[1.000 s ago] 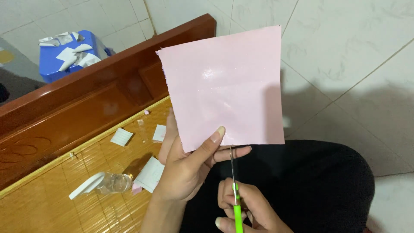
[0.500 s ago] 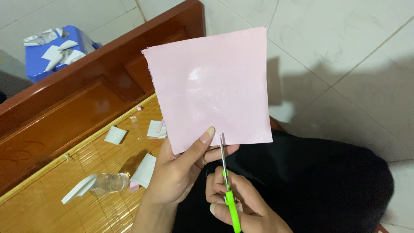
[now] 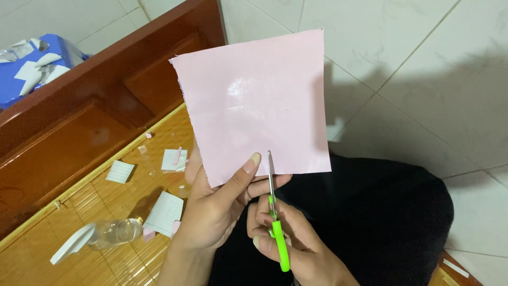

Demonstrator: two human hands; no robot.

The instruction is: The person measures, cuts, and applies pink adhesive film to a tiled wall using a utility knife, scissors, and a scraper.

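View from above of a person sitting on a bamboo mat (image 3: 106, 233) that has a thin yellow border, laid over a wooden bed. A dark reddish-brown wooden bed frame (image 3: 90, 122) runs diagonally along the mat's far edge. Beyond it lies a pale tiled floor (image 3: 423, 58) with grey grout lines. In the top left corner sits a blue box (image 3: 69, 53) with white paper scraps lying on it. The person's lap, in black cloth (image 3: 381, 222), fills the lower right.

On the mat lie several small white paper pieces (image 3: 120, 171), one larger white card (image 3: 165, 212), and a clear plastic spray bottle (image 3: 100, 235) on its side with a white trigger head.

The left hand (image 3: 219, 212) holds up a pink square sheet (image 3: 254, 100), glossy and almost flat to the camera. Its thumb (image 3: 248, 167) presses on the front of the sheet near the bottom edge, with the fingers curled behind it. The right hand (image 3: 296, 243), just below and beside the left, is closed around scissors with a bright green handle (image 3: 280, 249). The thin metal blades (image 3: 271, 172) point upward and overlap the sheet's bottom edge, just to the right of the thumb
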